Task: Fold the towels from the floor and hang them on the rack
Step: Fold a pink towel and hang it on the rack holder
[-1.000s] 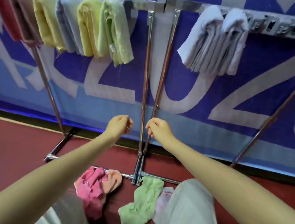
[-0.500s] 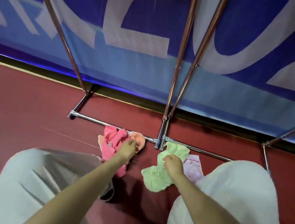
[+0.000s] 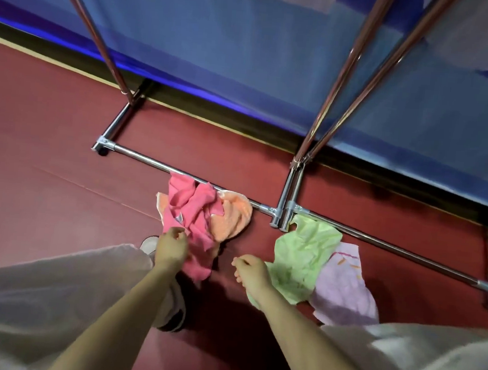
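Several crumpled towels lie on the red floor by the rack's base bar (image 3: 139, 155). A pink towel (image 3: 194, 210) lies over an orange towel (image 3: 231, 216) on the left. A green towel (image 3: 304, 255) and a lilac towel (image 3: 343, 285) lie on the right. My left hand (image 3: 172, 246) rests on the pink towel's near-left edge, fingers curled into the cloth. My right hand (image 3: 251, 271) hovers just left of the green towel, fingers curled with nothing visible in them. The rack's top rail is out of view.
The rack's slanted uprights (image 3: 334, 83) rise in front of a blue banner (image 3: 220, 35). My knees in light trousers (image 3: 51, 286) fill the lower corners, with a shoe (image 3: 173, 305) between the arms. Open red floor (image 3: 32, 166) stretches to the left.
The view dropped from the hung towels to the floor as I crouched. Both hands came down to the towels. The right hand then slid left off the green towel.
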Action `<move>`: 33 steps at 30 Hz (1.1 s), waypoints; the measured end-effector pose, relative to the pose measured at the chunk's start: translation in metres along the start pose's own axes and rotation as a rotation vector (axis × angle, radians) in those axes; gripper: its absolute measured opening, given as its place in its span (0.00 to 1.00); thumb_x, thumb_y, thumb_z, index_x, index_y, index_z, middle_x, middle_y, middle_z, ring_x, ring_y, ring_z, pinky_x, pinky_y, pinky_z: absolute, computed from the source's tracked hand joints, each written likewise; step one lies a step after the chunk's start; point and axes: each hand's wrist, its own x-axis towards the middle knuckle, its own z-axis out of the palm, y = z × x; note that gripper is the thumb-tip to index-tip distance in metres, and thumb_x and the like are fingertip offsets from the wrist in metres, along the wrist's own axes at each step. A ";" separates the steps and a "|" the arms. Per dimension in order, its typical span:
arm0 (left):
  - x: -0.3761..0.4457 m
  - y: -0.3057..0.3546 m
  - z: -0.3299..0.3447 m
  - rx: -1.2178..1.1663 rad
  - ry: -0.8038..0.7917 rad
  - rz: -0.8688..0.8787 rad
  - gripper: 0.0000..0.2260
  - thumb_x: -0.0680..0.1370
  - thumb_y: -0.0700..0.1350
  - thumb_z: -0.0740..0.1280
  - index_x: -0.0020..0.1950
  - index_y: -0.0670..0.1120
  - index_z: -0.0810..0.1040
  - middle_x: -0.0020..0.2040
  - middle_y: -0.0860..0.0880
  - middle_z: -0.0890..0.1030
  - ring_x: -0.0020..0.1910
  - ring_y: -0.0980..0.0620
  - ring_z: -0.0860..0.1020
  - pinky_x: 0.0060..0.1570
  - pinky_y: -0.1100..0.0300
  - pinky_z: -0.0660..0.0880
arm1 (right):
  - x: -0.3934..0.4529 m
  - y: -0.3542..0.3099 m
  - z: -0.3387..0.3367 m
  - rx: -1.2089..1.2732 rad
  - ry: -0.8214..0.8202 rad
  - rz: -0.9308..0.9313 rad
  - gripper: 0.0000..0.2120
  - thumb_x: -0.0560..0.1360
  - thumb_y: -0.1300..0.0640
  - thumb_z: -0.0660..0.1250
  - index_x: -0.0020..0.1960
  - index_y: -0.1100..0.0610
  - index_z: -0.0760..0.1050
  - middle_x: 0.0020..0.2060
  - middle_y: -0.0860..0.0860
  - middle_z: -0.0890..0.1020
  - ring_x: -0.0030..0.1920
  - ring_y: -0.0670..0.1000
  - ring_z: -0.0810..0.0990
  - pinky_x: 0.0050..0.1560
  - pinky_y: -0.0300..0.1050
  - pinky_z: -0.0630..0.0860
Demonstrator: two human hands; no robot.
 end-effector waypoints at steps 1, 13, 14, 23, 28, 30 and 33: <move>0.010 -0.005 0.000 -0.013 0.002 -0.014 0.13 0.79 0.40 0.61 0.61 0.39 0.77 0.57 0.36 0.80 0.57 0.37 0.77 0.56 0.50 0.71 | 0.007 -0.006 0.009 0.009 -0.004 0.000 0.14 0.76 0.52 0.64 0.32 0.52 0.73 0.26 0.48 0.77 0.30 0.51 0.75 0.39 0.48 0.73; 0.054 -0.018 0.025 0.010 -0.138 -0.047 0.17 0.77 0.43 0.65 0.66 0.46 0.71 0.54 0.42 0.80 0.52 0.42 0.78 0.52 0.54 0.73 | 0.059 -0.050 0.073 0.274 0.099 0.162 0.13 0.79 0.59 0.62 0.61 0.61 0.77 0.56 0.55 0.81 0.55 0.54 0.79 0.46 0.39 0.75; 0.053 -0.017 0.024 0.040 -0.136 -0.026 0.16 0.77 0.43 0.65 0.65 0.46 0.72 0.53 0.42 0.81 0.51 0.42 0.79 0.50 0.55 0.73 | 0.056 -0.055 0.070 0.264 0.203 0.122 0.13 0.79 0.58 0.61 0.61 0.60 0.77 0.57 0.57 0.81 0.57 0.57 0.78 0.51 0.42 0.74; 0.017 0.057 0.019 -0.131 -0.073 0.172 0.09 0.79 0.40 0.62 0.58 0.41 0.77 0.53 0.40 0.81 0.54 0.40 0.78 0.56 0.51 0.73 | -0.002 -0.109 -0.033 0.325 0.374 -0.187 0.14 0.82 0.58 0.54 0.60 0.64 0.73 0.49 0.57 0.77 0.50 0.53 0.74 0.46 0.41 0.66; -0.031 0.120 -0.003 -0.259 -0.149 0.353 0.10 0.78 0.43 0.60 0.56 0.46 0.77 0.55 0.42 0.81 0.54 0.41 0.80 0.58 0.44 0.75 | -0.081 -0.131 -0.091 -0.154 0.359 -0.554 0.10 0.81 0.55 0.57 0.55 0.62 0.72 0.48 0.59 0.81 0.50 0.59 0.78 0.47 0.49 0.70; -0.061 0.141 -0.017 -0.335 -0.188 0.420 0.08 0.79 0.42 0.59 0.54 0.49 0.76 0.52 0.42 0.81 0.50 0.42 0.80 0.53 0.49 0.77 | -0.116 -0.133 -0.110 -0.257 0.337 -0.693 0.08 0.80 0.56 0.59 0.52 0.59 0.73 0.45 0.56 0.82 0.48 0.58 0.79 0.49 0.51 0.73; -0.115 0.162 -0.042 -0.419 -0.287 0.559 0.10 0.82 0.39 0.57 0.57 0.48 0.75 0.51 0.45 0.78 0.47 0.48 0.77 0.40 0.62 0.74 | -0.169 -0.136 -0.137 -0.306 0.315 -0.848 0.05 0.78 0.60 0.62 0.47 0.56 0.77 0.39 0.47 0.80 0.44 0.51 0.79 0.47 0.45 0.73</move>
